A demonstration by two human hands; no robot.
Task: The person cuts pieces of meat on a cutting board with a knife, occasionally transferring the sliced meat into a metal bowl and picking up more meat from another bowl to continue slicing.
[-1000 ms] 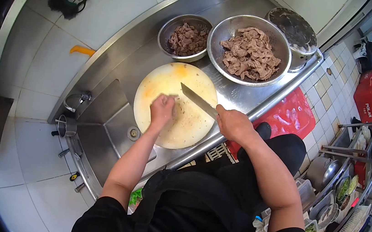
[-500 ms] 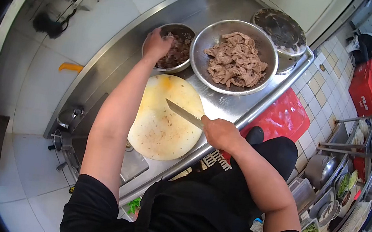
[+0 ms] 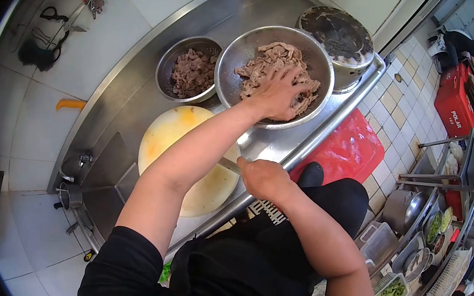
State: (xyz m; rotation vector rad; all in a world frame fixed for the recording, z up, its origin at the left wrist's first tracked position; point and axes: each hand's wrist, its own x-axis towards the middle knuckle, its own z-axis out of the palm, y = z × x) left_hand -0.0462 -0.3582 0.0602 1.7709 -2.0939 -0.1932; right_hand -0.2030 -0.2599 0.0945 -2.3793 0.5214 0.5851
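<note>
My left hand (image 3: 279, 96) rests on the cooked sliced meat (image 3: 279, 53) in the large steel bowl (image 3: 237, 39), fingers spread over the slices. In my right hand (image 3: 267, 180) is a knife (image 3: 228, 164), gripped by its handle. Its blade lies over the round cutting board (image 3: 209, 188), partly hidden behind my left forearm. The board is pale, with yellow stains. To the left of the large bowl stands a smaller steel bowl (image 3: 165, 85) with chopped meat (image 3: 193, 73) in it.
A pot with a blackened lid (image 3: 337, 35) stands at the counter's right end. Below the counter edge is a red plastic stool or lid (image 3: 345, 151). Racks with food trays (image 3: 390, 294) line the right side; a red cooler (image 3: 457, 103) and another person (image 3: 464, 48) are farther back.
My left hand has moved right, from the smaller bowl to the meat in the large bowl, and its fingers have spread. My right hand still holds the knife over the board.
</note>
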